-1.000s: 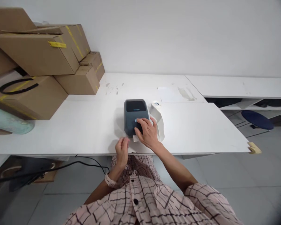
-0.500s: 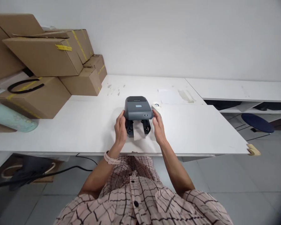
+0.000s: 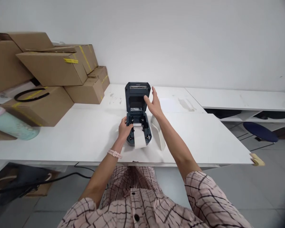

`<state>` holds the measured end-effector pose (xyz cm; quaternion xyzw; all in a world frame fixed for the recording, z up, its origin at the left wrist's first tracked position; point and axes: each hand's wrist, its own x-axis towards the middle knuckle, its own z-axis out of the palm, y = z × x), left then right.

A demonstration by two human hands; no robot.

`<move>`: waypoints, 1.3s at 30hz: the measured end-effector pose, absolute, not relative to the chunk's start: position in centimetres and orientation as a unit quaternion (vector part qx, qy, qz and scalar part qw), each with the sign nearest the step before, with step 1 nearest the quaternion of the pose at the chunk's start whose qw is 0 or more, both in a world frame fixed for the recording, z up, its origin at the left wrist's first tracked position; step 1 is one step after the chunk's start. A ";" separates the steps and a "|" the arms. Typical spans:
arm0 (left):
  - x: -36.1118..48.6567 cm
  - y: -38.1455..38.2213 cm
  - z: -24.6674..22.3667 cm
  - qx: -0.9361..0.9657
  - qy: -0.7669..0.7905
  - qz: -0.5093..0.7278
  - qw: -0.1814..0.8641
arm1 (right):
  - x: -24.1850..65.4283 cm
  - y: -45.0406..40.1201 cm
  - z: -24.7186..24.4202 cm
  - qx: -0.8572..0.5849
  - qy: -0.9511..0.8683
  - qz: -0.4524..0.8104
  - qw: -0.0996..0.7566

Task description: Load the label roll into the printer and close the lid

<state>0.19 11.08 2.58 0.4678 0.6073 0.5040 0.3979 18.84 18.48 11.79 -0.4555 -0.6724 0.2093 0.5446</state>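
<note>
A dark grey label printer stands on the white table with its lid raised, so the inside shows. A white paper strip runs from the middle of the base over its front edge. My left hand grips the left wall of the base, thumb over the rim and fingers outside. Beside the lid's right edge my right hand is raised, fingers spread, holding nothing; whether its thumb touches the lid I cannot tell. Under my right forearm, a curling white label strip lies right of the printer.
Cardboard boxes are stacked at the left, with a black band on one. A mint-green bottle leans in front of them. A white sheet lies at the table's back. A blue stool stands to the right.
The printer's lid has swung up and back from lowered to raised. My right hand has moved up beside it, and my left thumb has come over the base's rim.
</note>
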 end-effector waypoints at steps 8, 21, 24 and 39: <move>-0.3 12.3 1.6 0.497 0.600 0.513 0.362 | 15.1 15.7 8.3 -0.464 -0.880 0.010 0.100; 0.0 11.1 1.6 0.539 0.614 0.498 0.293 | 16.4 18.1 9.3 -0.303 -0.910 0.278 -0.045; -0.2 11.3 1.2 0.550 0.606 0.496 0.290 | 20.2 16.4 11.4 -0.214 -0.879 0.421 0.068; 0.1 11.4 1.6 0.560 0.632 0.462 0.272 | 38.8 9.0 2.7 -0.438 -0.661 0.492 0.359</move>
